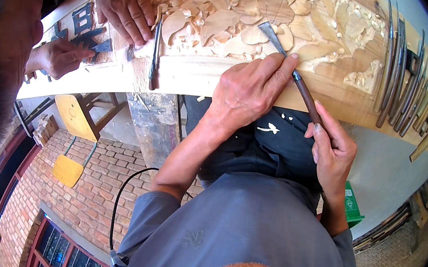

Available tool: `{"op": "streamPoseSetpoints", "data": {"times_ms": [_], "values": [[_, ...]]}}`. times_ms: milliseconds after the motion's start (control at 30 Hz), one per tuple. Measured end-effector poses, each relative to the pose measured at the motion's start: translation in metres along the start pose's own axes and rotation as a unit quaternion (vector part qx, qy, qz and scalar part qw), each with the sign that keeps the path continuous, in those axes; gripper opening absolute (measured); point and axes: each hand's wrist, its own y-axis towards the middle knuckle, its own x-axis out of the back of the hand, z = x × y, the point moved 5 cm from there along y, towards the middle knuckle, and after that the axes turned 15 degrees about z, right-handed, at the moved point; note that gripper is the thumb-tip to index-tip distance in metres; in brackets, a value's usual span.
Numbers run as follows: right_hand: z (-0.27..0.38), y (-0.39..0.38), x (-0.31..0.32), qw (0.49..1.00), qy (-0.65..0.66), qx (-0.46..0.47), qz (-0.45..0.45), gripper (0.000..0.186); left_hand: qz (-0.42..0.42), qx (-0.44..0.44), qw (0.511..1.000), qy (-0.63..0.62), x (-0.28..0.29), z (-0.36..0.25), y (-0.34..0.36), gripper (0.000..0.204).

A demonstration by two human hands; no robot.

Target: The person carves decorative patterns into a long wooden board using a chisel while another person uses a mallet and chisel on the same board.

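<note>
A wood chisel point(306, 95) with a flared steel blade and a dark brown handle slants across the near part of a carved wooden panel point(202, 61). My right hand point(335, 147) grips the end of its handle, just off the panel's near edge. Fingers of my left hand point(247, 86) close around the metal shank, and this hand rests at the panel's edge; its thumb is hidden. The chisel's blade lies over pale, raised leaf-like shapes point(265, 10). Curled wood shavings point(185, 27) lie among them.
Several chisels and gouges point(395, 71) lie in a row at the right. Another chisel point(154, 58) lies left of my left hand. A co-worker's hands point(125, 3) are at the left, one holding a flat blade point(102, 46) over dark carved shapes. A yellow chair point(77, 115) stands below.
</note>
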Motion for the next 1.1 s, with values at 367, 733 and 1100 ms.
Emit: {"op": "streamPoseSetpoints", "data": {"times_ms": [367,733,1100], "values": [[-0.003,0.011,0.01,1.0,-0.03,0.002,0.003,0.04,0.023,-0.014,1.0,-0.005,-0.002,-0.003,0.002,0.054],[0.023,0.021,0.024,0.965,-0.234,0.115,-0.013,0.04,0.013,-0.037,0.999,0.006,0.0,-0.003,0.003,0.054],[-0.006,-0.022,0.009,0.973,-0.173,0.143,-0.051,0.043,-0.129,0.11,0.984,0.054,0.017,0.016,0.003,0.051]]}}
